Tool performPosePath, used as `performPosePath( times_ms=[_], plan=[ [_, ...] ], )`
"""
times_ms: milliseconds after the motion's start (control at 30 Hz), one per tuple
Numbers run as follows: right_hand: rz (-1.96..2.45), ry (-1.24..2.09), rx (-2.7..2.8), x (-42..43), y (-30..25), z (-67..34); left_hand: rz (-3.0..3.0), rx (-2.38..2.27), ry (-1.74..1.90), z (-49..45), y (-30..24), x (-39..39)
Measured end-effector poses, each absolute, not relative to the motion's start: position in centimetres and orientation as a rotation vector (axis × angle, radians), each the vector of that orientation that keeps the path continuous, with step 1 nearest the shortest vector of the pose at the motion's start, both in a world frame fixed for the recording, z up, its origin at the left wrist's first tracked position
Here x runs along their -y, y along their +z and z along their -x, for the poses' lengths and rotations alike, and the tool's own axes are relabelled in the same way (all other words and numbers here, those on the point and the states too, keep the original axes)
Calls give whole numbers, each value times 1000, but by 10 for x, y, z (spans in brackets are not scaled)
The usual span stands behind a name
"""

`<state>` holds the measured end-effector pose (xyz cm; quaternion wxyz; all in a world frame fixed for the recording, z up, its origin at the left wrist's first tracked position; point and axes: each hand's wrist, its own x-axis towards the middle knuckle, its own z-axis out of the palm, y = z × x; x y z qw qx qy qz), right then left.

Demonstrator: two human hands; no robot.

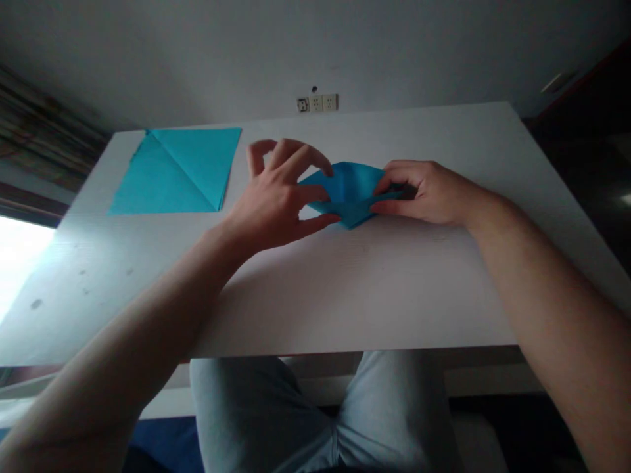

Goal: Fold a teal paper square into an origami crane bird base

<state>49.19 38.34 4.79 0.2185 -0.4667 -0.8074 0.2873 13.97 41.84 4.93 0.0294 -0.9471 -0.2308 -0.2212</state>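
A folded piece of blue paper rests on the white table between my two hands, its near flap raised and opened out. My left hand grips the paper's left corner, thumb at the near edge and index finger inside the fold, with the other fingers curled above. On the opposite side my right hand pinches the right corner, thumb on the near layer and fingers behind. My fingers cover both side corners of the paper.
Blue paper sheets with a diagonal crease lie at the table's back left. The white table meets a wall with power sockets. Its front edge runs above my legs. A curtain hangs at the left.
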Motion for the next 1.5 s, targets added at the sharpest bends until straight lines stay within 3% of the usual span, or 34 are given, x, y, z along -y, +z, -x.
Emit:
performPosePath(
  times_ms=[467, 633, 900, 1167, 1500],
  plan=[
    [1263, 926, 2266, -384, 55, -501, 3091, 858, -608, -168, 56, -401],
    [1295, 961, 2296, -382, 57, -503, 3046, 807, -466, -195, 59, -397],
    [1199, 962, 2249, -386, 59, -516, 2862, 1314, 22, -232, 86, -364],
    [1320, 701, 2263, -373, 95, -537, 2991, 1214, -57, -218, 88, -371],
    [1038, 731, 2279, -362, 53, -518, 2965, 1045, -242, -207, 75, -374]
  ],
)
